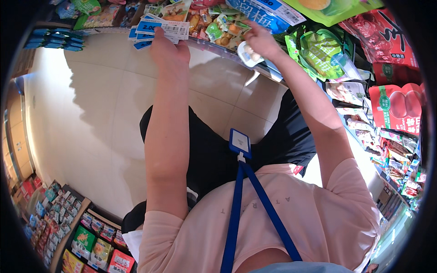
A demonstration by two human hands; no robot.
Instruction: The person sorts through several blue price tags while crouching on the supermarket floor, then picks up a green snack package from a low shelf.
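Note:
My left hand (169, 47) holds a fanned bunch of blue-and-white price tags (160, 29), thumb on top, at the front edge of the snack shelf. To the right, my right hand (261, 39) reaches over the shelf, its fingers at small snack packets (227, 29) below a blue snack bag (264, 13). A white oval tag (250, 54) with round pale shapes on it lies under that hand at the shelf edge. Whether my right fingers grip anything cannot be told. Beside my right forearm lie green snack pouches (317, 54).
The shelf's clear front edge (222, 51) curves across the top. Red pouches (396, 105) and many small packets fill the right side. Another snack display (82, 239) stands at the lower left. My knees are over the tiled floor (99, 102); a blue lanyard with a badge (240, 140) hangs before me.

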